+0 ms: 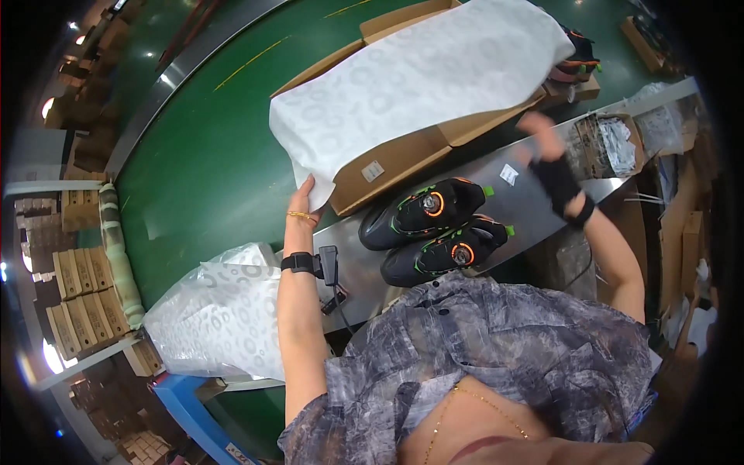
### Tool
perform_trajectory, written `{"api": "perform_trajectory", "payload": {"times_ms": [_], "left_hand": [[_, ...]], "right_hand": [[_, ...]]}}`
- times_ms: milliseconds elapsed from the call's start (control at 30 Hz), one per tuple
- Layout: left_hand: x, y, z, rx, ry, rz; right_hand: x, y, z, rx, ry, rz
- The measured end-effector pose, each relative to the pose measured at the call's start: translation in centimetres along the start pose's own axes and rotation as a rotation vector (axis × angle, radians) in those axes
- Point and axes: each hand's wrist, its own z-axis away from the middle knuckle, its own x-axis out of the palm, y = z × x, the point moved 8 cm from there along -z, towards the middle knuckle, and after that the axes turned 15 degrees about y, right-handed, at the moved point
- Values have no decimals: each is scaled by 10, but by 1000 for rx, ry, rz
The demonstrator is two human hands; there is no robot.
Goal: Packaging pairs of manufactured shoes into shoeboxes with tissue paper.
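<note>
A white patterned sheet of tissue paper [418,70] lies draped over a long open cardboard box [403,172]. My left hand [308,200] pinches the paper's near left corner beside the box. To the right of the box my right hand [544,143], in a black wrist wrap, hangs over the metal ledge. It is smeared by motion, so its finger position and any hold are unclear. Between my arms, a pair of black shoes with green and orange trim stands on the ledge: one shoe [422,213] nearer the box, the other shoe [443,249] nearer my body.
A small white packet [509,174] lies on the metal ledge [535,209]. A carton of silvery packets [616,146] stands at right. More patterned paper in clear plastic [221,314] sits at left. Another dark shoe [577,58] is beyond the box on the green conveyor belt [201,147].
</note>
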Motion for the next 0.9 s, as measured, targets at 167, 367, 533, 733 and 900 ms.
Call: {"api": "perform_trajectory", "payload": {"times_ms": [167,367,533,733,900], "left_hand": [[4,13,3,157,119,-121],[-41,36,-6,564,308,-188],[-109,63,-26,897,408,-408],[-79,107,75,1200,706,-797],[-116,106,79,1238,772,-829]], "right_hand": [[26,-116,123,-400,-669,-251],[31,-157,89,-656,-580,-231],[35,-188,-2,-345,-674,-536],[133,-168,-81,945,-703,-1166],[197,-97,-103,1177,-343,-1479]]}}
